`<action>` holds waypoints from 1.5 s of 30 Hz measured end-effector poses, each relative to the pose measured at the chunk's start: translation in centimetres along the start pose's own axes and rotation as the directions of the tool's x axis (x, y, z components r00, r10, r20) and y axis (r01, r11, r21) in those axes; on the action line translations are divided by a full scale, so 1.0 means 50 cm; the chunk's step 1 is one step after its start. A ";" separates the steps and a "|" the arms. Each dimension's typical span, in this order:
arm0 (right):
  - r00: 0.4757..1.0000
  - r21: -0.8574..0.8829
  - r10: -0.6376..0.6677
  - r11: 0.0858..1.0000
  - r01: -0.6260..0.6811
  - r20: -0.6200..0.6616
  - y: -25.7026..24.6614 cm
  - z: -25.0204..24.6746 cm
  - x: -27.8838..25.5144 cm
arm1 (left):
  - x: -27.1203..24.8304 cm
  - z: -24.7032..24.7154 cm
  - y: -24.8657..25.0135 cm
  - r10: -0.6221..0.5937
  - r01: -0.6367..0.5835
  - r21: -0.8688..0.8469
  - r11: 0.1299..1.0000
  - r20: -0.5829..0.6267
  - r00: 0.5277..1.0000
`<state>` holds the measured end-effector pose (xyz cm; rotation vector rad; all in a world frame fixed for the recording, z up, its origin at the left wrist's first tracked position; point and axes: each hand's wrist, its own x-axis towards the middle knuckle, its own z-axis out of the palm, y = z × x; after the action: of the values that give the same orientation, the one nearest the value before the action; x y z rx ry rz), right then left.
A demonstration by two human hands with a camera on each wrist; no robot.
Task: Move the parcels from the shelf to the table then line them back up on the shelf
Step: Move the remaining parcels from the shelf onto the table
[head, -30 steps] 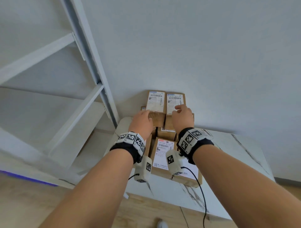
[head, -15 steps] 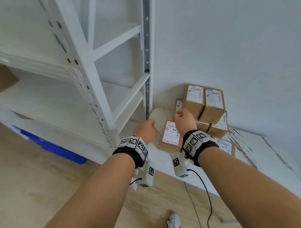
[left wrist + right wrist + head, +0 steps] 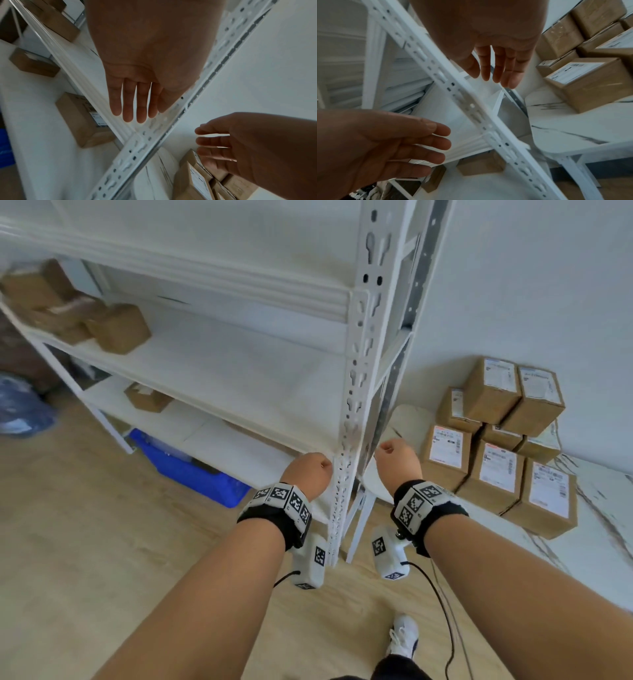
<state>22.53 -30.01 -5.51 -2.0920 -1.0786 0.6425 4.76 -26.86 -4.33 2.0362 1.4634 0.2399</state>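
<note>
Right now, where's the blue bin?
In the head view, the blue bin sits on the floor at left, under the shelf's lowest board.

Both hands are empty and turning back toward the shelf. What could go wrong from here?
1. The perforated white metal shelf upright stands between the left hand and right hand; a reach across could knock it.
2. The brown cardboard parcels stacked on the marble-pattern table look uneven and might topple if bumped.
3. The black wrist cable could snag.
</note>
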 end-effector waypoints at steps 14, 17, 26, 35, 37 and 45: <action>0.948 0.049 -0.189 0.982 0.182 0.255 -0.273 0.333 -0.032 | -0.059 -0.249 -0.320 -0.294 0.283 -0.078 0.956 -0.228 0.928; 0.925 0.079 -0.244 0.970 0.231 0.291 -0.358 0.416 0.012 | -0.034 -0.315 -0.394 -0.369 0.354 -0.104 0.929 -0.285 0.885; 0.845 0.149 -0.341 0.940 0.307 0.411 -0.600 0.656 0.104 | 0.078 -0.510 -0.580 -0.536 0.512 -0.160 0.844 -0.306 0.787; 0.808 0.119 -0.380 0.923 0.367 0.450 -0.757 0.816 0.163 | 0.143 -0.595 -0.738 -0.605 0.574 -0.191 0.796 -0.279 0.746; 0.812 0.117 -0.378 0.923 0.366 0.444 -0.793 0.851 0.174 | 0.165 -0.627 -0.781 -0.612 0.582 -0.190 0.791 -0.273 0.742; 0.901 0.107 -0.303 0.953 0.284 0.309 -0.939 0.997 0.209 | 0.287 -0.818 -0.961 -0.449 0.437 -0.103 0.893 -0.265 0.853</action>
<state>-29.41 15.78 -3.01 -1.7578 -1.5042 0.8718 -47.69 10.97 -2.12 1.6168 2.0434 0.3735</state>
